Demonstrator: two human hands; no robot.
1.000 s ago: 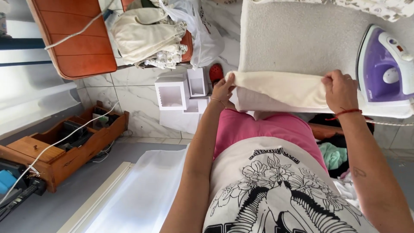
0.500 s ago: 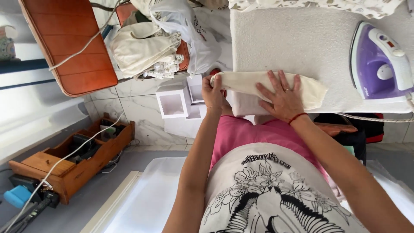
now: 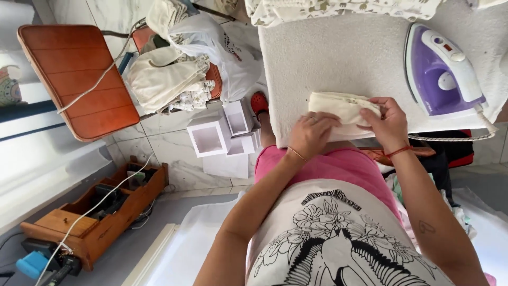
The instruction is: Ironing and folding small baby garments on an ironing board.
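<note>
Folded cream cloth (image 3: 343,108) lying on the ironing board (image 3: 338,58), near edge, just left of the purple iron (image 3: 442,71). Looks light, soft, limp; thin fabric stacked in layers, likely to slump or unfold if lifted by one corner. Best gripped at both short ends, or pinched through all layers along the fold. Not fragile, not slippery against the padded cover.

Left hand (image 3: 312,135) flat on the cloth's near-left end, fingers loosely spread, pressing down, nothing clasped. Right hand (image 3: 389,122) curled over the right end, fingers bent around the edge, pinching the fabric. Both touching the cloth, close together. Iron standing clear of both hands, cord trailing off the board's right side.
</note>
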